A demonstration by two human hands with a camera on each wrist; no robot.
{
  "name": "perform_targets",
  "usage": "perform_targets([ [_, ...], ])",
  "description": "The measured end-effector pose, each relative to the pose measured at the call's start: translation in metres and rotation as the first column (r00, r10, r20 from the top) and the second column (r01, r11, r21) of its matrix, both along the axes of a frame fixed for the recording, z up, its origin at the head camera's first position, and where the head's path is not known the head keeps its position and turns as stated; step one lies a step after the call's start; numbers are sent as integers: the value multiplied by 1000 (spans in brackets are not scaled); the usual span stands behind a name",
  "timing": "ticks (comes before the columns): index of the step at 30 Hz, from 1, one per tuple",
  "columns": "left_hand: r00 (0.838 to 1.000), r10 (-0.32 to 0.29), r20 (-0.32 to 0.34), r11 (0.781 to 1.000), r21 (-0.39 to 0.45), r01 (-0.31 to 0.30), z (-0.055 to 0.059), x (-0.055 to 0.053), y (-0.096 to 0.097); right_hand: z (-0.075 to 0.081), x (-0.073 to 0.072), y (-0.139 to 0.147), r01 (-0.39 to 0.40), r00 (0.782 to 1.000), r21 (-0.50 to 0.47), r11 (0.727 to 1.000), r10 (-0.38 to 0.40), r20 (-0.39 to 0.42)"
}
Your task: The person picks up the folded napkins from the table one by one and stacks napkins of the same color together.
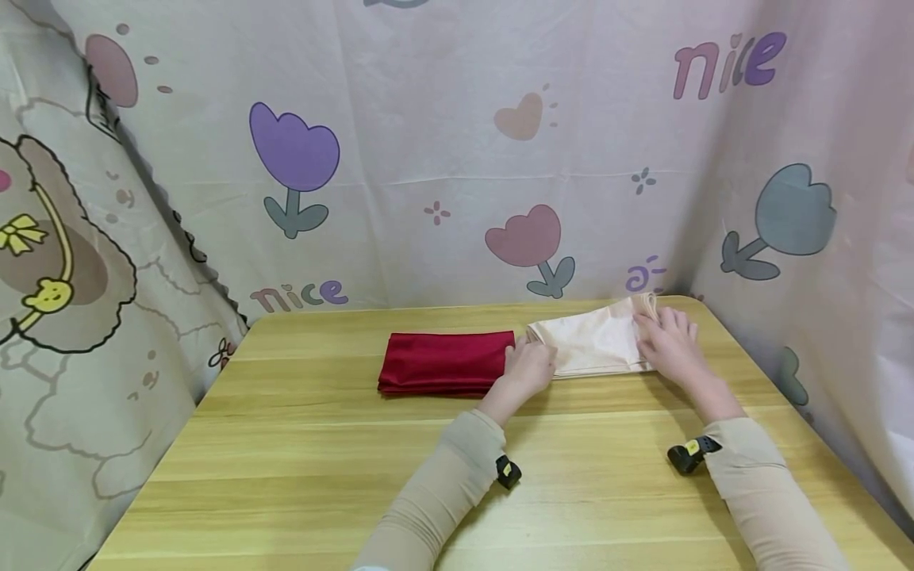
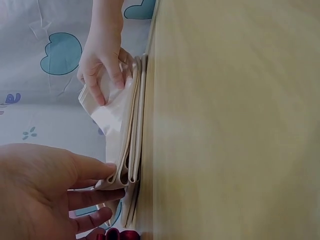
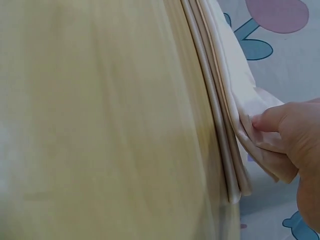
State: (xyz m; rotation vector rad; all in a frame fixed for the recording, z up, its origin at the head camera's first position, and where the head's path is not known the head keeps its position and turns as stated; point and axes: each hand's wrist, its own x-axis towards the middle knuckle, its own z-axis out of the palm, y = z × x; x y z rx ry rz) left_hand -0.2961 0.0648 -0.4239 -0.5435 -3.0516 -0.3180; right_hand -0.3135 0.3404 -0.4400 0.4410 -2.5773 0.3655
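A folded cream satin cloth (image 1: 596, 342) lies near the back right of the table, its layers stacked along the front edge. My left hand (image 1: 530, 368) holds its left end. In the left wrist view the thumb (image 2: 95, 167) is on top of the folds and the fingers reach beneath them. At the other end my right hand (image 1: 673, 346) pinches the upper layers; the right wrist view shows that corner raised above the lower folds (image 3: 225, 145). A folded dark red satin cloth (image 1: 446, 361) lies just left of the cream one, its right edge partly behind my left hand.
The wooden table (image 1: 300, 444) reaches back to a printed curtain (image 1: 421, 119) hanging behind it and along both sides. Each wrist carries a small black camera, one at the left cuff (image 1: 508, 473) and another at the right (image 1: 689, 455).
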Motion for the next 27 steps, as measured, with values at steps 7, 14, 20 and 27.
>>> perform_targets([
  [7,1000,19,12,999,-26,-19,-2,-3,2,-1,0,0,16,998,32,999,-18,63],
  [14,999,49,20,998,-46,-48,-4,-4,5,-1,1,1,35,986,101,994,-51,160],
  [20,995,83,59,992,-96,-78,-3,-3,9,0,2,1,64,966,144,987,-98,241],
  [27,992,82,93,988,-138,-68,-3,0,12,3,3,0,122,912,176,977,-181,368],
])
